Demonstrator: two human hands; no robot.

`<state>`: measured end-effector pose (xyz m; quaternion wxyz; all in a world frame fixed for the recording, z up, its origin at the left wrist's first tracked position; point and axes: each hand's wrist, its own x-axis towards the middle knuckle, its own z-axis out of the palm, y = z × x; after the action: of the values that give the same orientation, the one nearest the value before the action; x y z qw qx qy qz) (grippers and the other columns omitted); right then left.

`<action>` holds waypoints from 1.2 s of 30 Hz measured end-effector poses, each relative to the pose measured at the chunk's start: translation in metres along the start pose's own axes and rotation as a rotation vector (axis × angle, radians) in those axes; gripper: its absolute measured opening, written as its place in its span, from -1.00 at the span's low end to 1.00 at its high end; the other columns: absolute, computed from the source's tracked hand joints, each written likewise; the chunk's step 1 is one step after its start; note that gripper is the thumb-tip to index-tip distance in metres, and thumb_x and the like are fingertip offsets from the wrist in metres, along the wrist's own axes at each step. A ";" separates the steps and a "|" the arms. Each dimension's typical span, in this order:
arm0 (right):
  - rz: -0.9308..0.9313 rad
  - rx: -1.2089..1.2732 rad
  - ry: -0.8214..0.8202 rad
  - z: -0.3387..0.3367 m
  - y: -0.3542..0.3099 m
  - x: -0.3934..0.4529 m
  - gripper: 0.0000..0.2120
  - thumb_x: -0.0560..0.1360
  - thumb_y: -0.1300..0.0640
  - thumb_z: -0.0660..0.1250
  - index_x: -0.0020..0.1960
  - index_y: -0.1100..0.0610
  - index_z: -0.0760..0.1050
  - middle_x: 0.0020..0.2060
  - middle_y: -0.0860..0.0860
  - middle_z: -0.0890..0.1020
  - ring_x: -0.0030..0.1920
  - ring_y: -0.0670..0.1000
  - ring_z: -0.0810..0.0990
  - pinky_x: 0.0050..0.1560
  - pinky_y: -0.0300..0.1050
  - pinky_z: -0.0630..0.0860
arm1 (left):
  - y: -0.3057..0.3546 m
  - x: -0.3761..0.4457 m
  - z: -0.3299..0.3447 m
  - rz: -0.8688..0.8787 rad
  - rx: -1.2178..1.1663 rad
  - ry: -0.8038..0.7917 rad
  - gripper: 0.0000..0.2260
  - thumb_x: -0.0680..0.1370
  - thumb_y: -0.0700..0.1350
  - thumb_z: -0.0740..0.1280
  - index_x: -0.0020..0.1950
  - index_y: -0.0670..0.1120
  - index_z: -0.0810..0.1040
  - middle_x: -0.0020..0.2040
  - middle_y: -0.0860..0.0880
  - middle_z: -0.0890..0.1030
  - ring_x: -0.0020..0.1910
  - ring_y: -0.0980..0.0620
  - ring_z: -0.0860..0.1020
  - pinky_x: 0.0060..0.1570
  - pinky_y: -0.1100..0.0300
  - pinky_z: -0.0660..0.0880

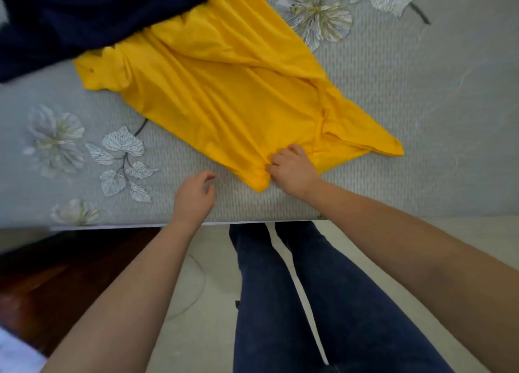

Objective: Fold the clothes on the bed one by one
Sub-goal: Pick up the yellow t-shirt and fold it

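Grey flower-print bed (393,97) above pale floor (213,288), creased yellow shirt (224,92) spread near its front edge, dark garment (84,16) at far-left corner, right hand (293,170) pinching shirt's near hem, left hand (193,196) loose, empty beside it

The shirt (224,100) lies spread on the bed (421,120). Another garment (84,16) overlaps its far left end. Near edge, both hands.

Dark navy garment (84,21): cut off by top and left edges, covering the yellow shirt's (224,92) far end. Right hand (293,170): fingertips buried in yellow cloth. Lower-left corner: pale blurred object (16,353), possibly fabric, unidentifiable.
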<state>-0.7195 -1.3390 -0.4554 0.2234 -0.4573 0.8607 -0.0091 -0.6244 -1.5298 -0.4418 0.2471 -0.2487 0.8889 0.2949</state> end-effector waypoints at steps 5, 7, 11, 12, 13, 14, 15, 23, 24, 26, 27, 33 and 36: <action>0.271 0.651 -0.055 -0.006 0.041 -0.021 -0.77 0.54 0.29 0.22 0.16 0.32 0.51 0.04 0.26 0.59 0.03 0.16 0.53 -0.06 -0.10 0.31 | 0.011 0.019 0.008 0.148 0.199 0.085 -0.54 0.52 -0.29 0.24 0.41 -0.19 0.29 0.41 -0.21 0.29 0.36 -0.18 0.28 0.31 0.06 0.17; 0.409 0.885 -0.041 -0.020 0.063 -0.040 -0.80 0.54 0.31 0.21 0.11 0.35 0.52 -0.12 0.21 0.56 -0.12 0.07 0.47 -0.22 -0.14 0.26 | 0.019 0.031 0.015 0.136 0.231 0.130 -0.46 0.52 -0.20 0.26 0.47 -0.08 0.18 0.49 -0.21 0.12 0.45 -0.18 0.12 0.37 -0.02 0.09; 0.499 1.167 -0.336 -0.050 0.100 -0.073 -0.88 0.52 0.38 0.20 -0.05 0.29 0.51 -0.33 0.00 0.47 -0.29 -0.12 0.38 -0.25 -0.33 0.32 | 0.052 0.047 0.034 0.307 0.263 0.190 -0.51 0.48 -0.12 0.36 0.39 -0.07 0.36 0.47 -0.20 0.18 0.46 -0.24 0.11 0.36 -0.15 0.03; 0.528 1.217 -0.418 -0.054 0.108 -0.084 -0.84 0.51 0.40 0.18 -0.09 0.28 0.52 -0.33 -0.02 0.49 -0.30 -0.12 0.41 -0.22 -0.32 0.34 | 0.062 0.051 0.039 0.373 0.264 0.213 -0.57 0.46 -0.14 0.38 0.32 -0.11 0.44 0.44 -0.21 0.26 0.43 -0.26 0.17 0.35 -0.18 0.06; 0.565 1.288 -0.499 -0.056 0.115 -0.094 -0.79 0.49 0.43 0.19 -0.17 0.24 0.55 -0.36 -0.03 0.53 -0.32 -0.12 0.47 -0.20 -0.28 0.38 | 0.070 0.054 0.042 0.414 0.275 0.215 -0.61 0.44 -0.15 0.38 0.27 -0.14 0.49 0.40 -0.22 0.33 0.41 -0.26 0.23 0.33 -0.19 0.09; 0.614 1.378 -0.574 -0.057 0.122 -0.105 -0.76 0.44 0.43 0.25 -0.26 0.19 0.59 -0.39 -0.04 0.58 -0.35 -0.13 0.53 -0.20 -0.25 0.43 | 0.078 0.058 0.044 0.433 0.312 0.180 -0.64 0.46 -0.14 0.36 0.25 -0.15 0.50 0.37 -0.20 0.38 0.39 -0.22 0.27 0.32 -0.17 0.10; 0.650 1.471 -0.633 -0.058 0.127 -0.116 -0.86 0.33 0.37 0.39 -0.36 0.19 0.62 -0.43 -0.04 0.62 -0.38 -0.13 0.58 -0.24 -0.25 0.50 | 0.084 0.061 0.048 0.446 0.372 0.126 -0.68 0.49 -0.11 0.31 0.24 -0.13 0.49 0.34 -0.17 0.41 0.37 -0.17 0.29 0.32 -0.12 0.10; 1.118 1.658 -0.083 -0.045 0.166 -0.127 -0.82 0.45 0.31 0.19 -0.28 0.22 0.50 -0.48 -0.02 0.61 -0.38 -0.01 0.55 -0.31 -0.17 0.48 | 0.116 0.062 0.023 0.071 -0.335 -0.479 -0.82 0.60 -0.16 0.16 -0.14 -0.16 0.47 -0.04 -0.21 0.48 -0.01 -0.06 0.42 -0.14 0.15 0.25; 1.176 1.556 0.004 -0.039 0.169 -0.119 -0.73 0.53 0.34 0.09 -0.28 0.17 0.43 -0.50 0.02 0.53 -0.38 -0.02 0.45 -0.35 -0.19 0.41 | 0.110 0.064 0.013 -0.055 -0.491 -0.507 -0.85 0.60 -0.16 0.17 -0.11 -0.14 0.48 -0.06 -0.14 0.47 -0.01 -0.02 0.38 -0.12 0.14 0.30; 1.167 1.259 0.070 -0.029 0.168 -0.102 -0.71 0.57 0.33 0.07 -0.29 0.20 0.39 -0.44 0.12 0.41 -0.38 0.00 0.36 -0.41 -0.25 0.34 | 0.098 0.069 -0.002 -0.134 -0.492 -0.461 -0.85 0.59 -0.15 0.18 -0.12 -0.12 0.49 -0.12 -0.12 0.49 -0.02 -0.03 0.39 -0.20 0.15 0.31; 1.134 1.090 0.080 -0.024 0.165 -0.094 -0.75 0.58 0.30 0.10 -0.24 0.28 0.44 -0.38 0.17 0.44 -0.33 0.03 0.38 -0.38 -0.20 0.32 | 0.093 0.071 -0.006 -0.118 -0.390 -0.370 -0.85 0.59 -0.18 0.19 -0.11 -0.17 0.51 -0.12 -0.18 0.52 -0.01 -0.07 0.43 -0.20 0.11 0.31; 0.724 0.785 0.124 -0.011 0.117 -0.065 -0.63 0.53 0.08 0.28 0.25 0.27 0.44 0.16 0.21 0.53 0.16 0.13 0.48 0.02 -0.20 0.29 | 0.075 0.045 -0.001 0.082 -0.137 0.319 -0.80 0.48 -0.32 0.20 0.04 -0.37 0.51 0.01 -0.35 0.55 0.06 -0.28 0.48 0.02 0.05 0.30; 0.710 0.603 0.024 -0.001 0.105 -0.063 -0.50 0.50 0.02 0.30 0.36 0.22 0.33 0.27 0.20 0.44 0.29 0.18 0.37 0.24 0.00 0.26 | 0.069 0.010 0.023 0.389 0.059 0.229 -0.71 0.34 -0.26 0.12 -0.13 -0.37 0.57 -0.16 -0.33 0.58 -0.17 -0.32 0.55 -0.14 -0.04 0.48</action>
<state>-0.7721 -1.2279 -0.4538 0.3258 -0.0490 0.9255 -0.1869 -0.6660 -1.4694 -0.4362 0.0902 -0.0970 0.9506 0.2808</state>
